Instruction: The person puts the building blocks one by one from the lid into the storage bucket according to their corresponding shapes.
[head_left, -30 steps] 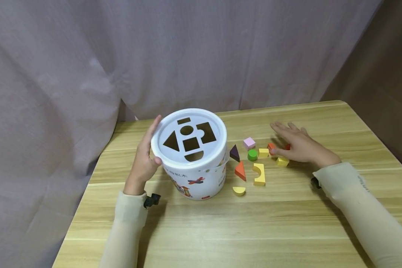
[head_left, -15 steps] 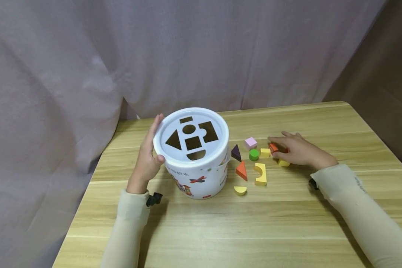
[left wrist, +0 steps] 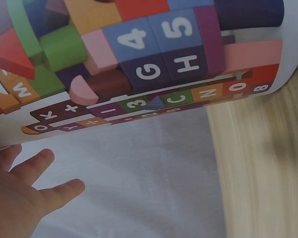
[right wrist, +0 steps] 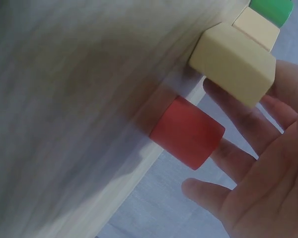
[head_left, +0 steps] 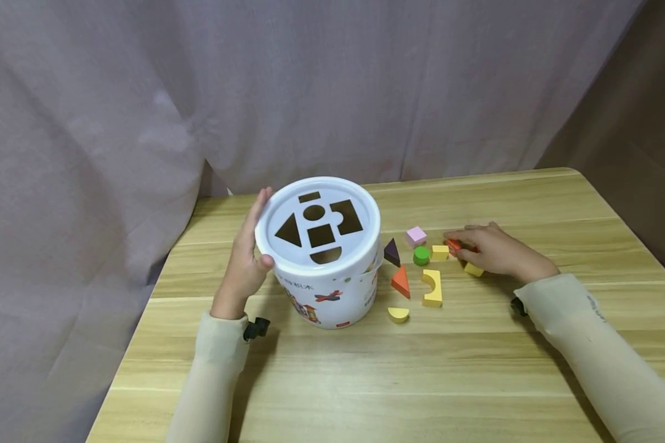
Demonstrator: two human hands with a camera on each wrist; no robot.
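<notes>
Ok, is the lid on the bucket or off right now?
On. The white lid with shape cutouts caps the bucket, which stands upright on the table; the left hand rests against its side.

head high, forward-down; wrists close, low

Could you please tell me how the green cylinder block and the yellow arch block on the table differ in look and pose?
The green cylinder block is round and stands on end, its circular face up; the yellow arch block is a long bar lying flat, with a half-round notch cut into its left side. The green cylinder block looks smaller, and it lies farther back, level with the right hand; the yellow arch block lies nearer the person. Both rest untouched on the wooden table.
</notes>
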